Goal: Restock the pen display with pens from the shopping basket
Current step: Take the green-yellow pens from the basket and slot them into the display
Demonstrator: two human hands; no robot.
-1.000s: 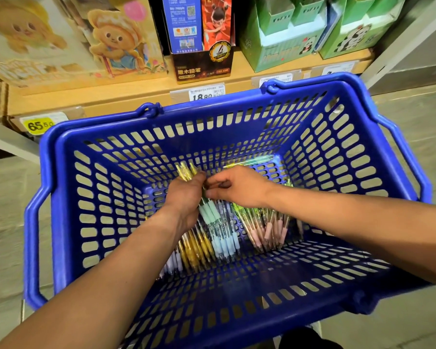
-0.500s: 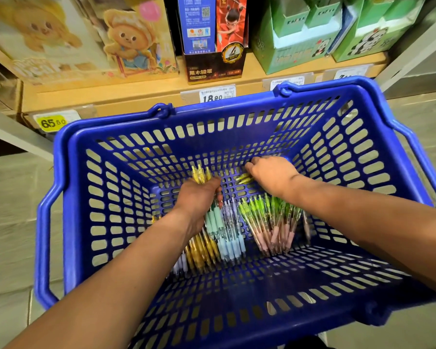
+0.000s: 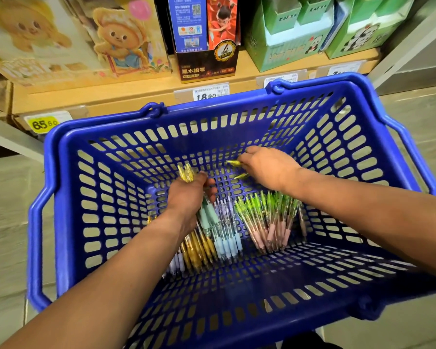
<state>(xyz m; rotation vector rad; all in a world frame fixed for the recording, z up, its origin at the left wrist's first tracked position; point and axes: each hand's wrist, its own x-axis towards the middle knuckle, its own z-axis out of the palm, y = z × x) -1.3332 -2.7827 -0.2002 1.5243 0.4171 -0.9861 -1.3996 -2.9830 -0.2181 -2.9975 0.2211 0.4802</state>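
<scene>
From the head view, I have both hands down in the blue shopping basket, which sits below the wooden shelf. My left hand is closed around a small bunch of yellow pens, their clip ends fanning out above the fist; I judge I am collecting one colour there so it can go to the display as a batch. My right hand reaches to the far end of the basket floor, fingers pinching at loose yellow pens; whether it has them firmly I cannot tell. The sorted rows, gold and blue pens and green-and-pink pens, lie on the floor between my arms. The pen display itself is not in view.

Against a second ago, my hands no longer meet in the middle: the right has left the left and gone farther out for strays.
</scene>
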